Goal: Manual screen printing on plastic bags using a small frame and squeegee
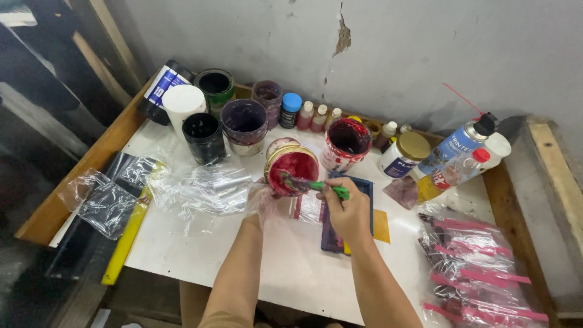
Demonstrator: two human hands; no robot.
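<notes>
Right hand (349, 212) closed around green-handled tool (322, 187), its stained tip dipped into open jar of red ink (293, 169). Left hand (262, 203) wrapped in clear plastic film, cupped against the jar's near side; fingers largely hidden, so grip cannot be told for certain. Jar tilted toward the camera, at the middle of white-topped bench (285, 267) with wooden rim.

Under the right hand: dark blue flat tray (331, 234) and a yellow card (381, 226) just beside it. Left of the jar: crumpled clear plastic sheet (203, 188), then a clear bag (100, 203) over a black sheet, and a long yellow strip (127, 237) at the bench's left edge.

Behind the jar: red-smeared white tub (346, 144), purple-stained tub (244, 124), black pot (203, 136), white cylinder (183, 102), green-rimmed can (215, 86), and a dark bottle with blue-and-white label (163, 85) lying at the back left corner. Along the wall: blue-capped jar (291, 109) and small white-capped bottles (319, 117) of reddish liquid.

To the right: gold-lidded white jar with blue label (404, 155), blue spray can (458, 143) with black nozzle and red straw, lying on its side, and a clear red-capped bottle (452, 173). At the near right corner: stack of clear packets with pink strips (480, 273).
</notes>
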